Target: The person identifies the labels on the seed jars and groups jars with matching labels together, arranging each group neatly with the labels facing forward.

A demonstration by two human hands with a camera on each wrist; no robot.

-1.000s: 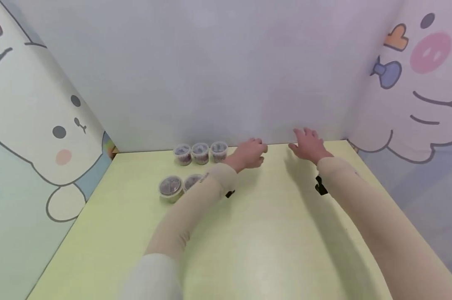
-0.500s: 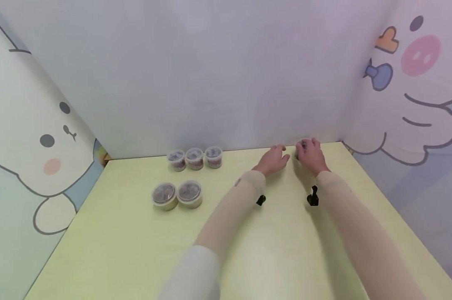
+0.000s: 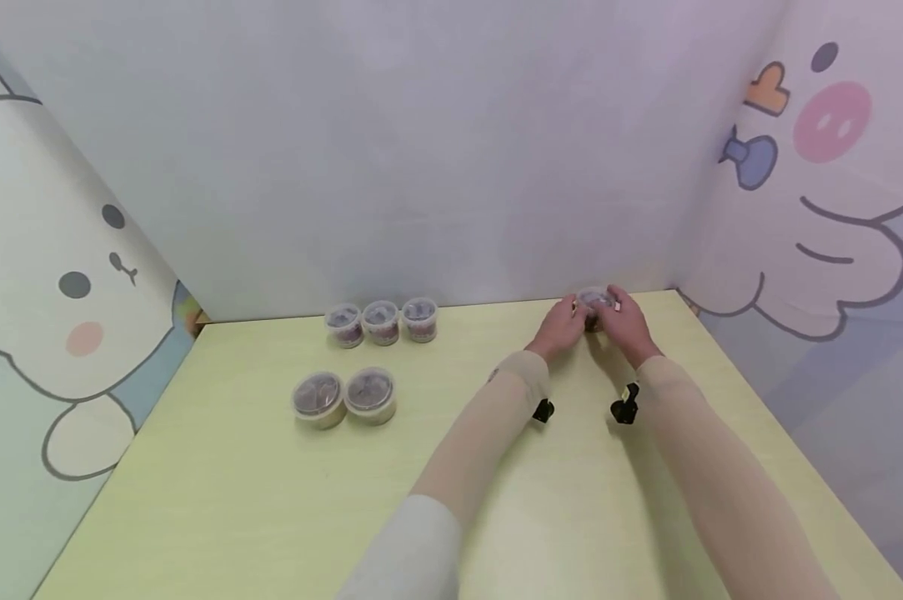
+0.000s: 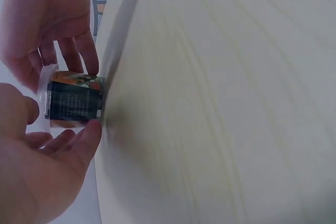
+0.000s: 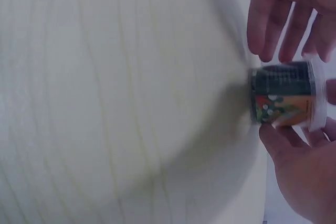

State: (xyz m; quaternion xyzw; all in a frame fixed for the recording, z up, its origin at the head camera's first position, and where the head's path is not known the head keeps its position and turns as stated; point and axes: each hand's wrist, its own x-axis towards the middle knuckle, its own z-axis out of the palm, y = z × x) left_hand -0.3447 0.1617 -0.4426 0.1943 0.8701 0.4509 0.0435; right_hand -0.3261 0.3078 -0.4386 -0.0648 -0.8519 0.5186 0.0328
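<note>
At the back right of the table, a small lidded plastic cup (image 3: 595, 302) sits between my two hands. In the left wrist view the cup (image 4: 74, 98) shows a dark green and orange label and a clear lid. My left hand (image 3: 559, 327) holds its left side; in that wrist view the left hand (image 4: 50, 166) has bent fingers against the cup wall. My right hand (image 3: 627, 325) grips the right side, and in the right wrist view the right hand (image 5: 307, 166) has its fingers around the label. Whether the cup's base touches the table cannot be told.
Three similar small cups (image 3: 381, 323) stand in a row at the back left of the pale yellow table (image 3: 451, 467). Two wider lidded tubs (image 3: 371, 397) are side by side before them. A plain white wall (image 3: 451, 167) borders the back edge; cartoon-printed panels (image 3: 826, 250) flank both sides.
My left hand has moved right, away from the cups at left, to the single cup. My right hand has come down onto that cup and taken hold. The view has turned slightly right.
</note>
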